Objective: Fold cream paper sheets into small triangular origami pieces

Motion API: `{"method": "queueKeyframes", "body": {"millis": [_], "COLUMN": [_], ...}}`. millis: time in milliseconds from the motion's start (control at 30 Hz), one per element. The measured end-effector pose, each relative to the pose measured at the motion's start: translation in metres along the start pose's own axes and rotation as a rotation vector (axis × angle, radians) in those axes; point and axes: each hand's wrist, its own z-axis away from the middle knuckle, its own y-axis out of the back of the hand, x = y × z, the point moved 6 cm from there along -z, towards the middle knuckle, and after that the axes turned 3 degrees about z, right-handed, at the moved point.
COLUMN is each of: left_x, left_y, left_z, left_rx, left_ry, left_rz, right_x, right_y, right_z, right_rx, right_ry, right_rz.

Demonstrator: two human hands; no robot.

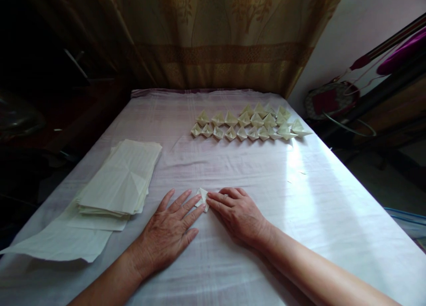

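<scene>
A small folded piece of white paper point(203, 196) lies on the cloth between my two hands. My left hand point(171, 232) rests palm down with its fingers spread, two fingertips touching the paper's left side. From the right, my right hand point(238, 210) presses its fingertips together on the paper's edge; its thumb is hidden underneath. Parts of the folded paper are covered by my fingers. Farther back on the right stand several folded paper pieces with pointed tips point(230, 118), set in rows.
A stack of paper sheets point(120, 177) lies at the left, with a longer sheet point(63, 239) sticking out beneath it. Tiny paper scraps point(302, 172) are on the cloth-covered table point(253, 168). A patterned curtain point(213, 35) hangs behind; a bag point(329, 99) is beyond the right edge.
</scene>
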Motion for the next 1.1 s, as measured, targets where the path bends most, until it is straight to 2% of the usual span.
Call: {"method": "queueKeyframes", "body": {"millis": [100,233,467,733,1100], "left_x": [0.000,0.001,0.005,0.003,0.003], "left_y": [-0.002,-0.002,-0.006,-0.011,-0.010], "left_z": [0.001,-0.003,-0.006,-0.002,-0.004], "left_rx": [-0.009,0.041,0.093,0.120,0.107], "left_ry": [0.014,0.038,0.075,0.097,0.111], "left_rz": [0.002,0.002,-0.012,-0.007,0.005], "right_x": [0.001,0.002,-0.001,0.000,0.001], "right_y": [0.005,0.012,0.005,0.004,-0.006], "right_z": [0.001,0.002,-0.001,-0.003,-0.027], "right_rx": [0.047,0.111,0.035,0.058,-0.202], "right_ry": [-0.029,-0.084,-0.085,-0.134,-0.142], "right_rz": [-0.007,0.003,0.069,0.078,0.229]}}
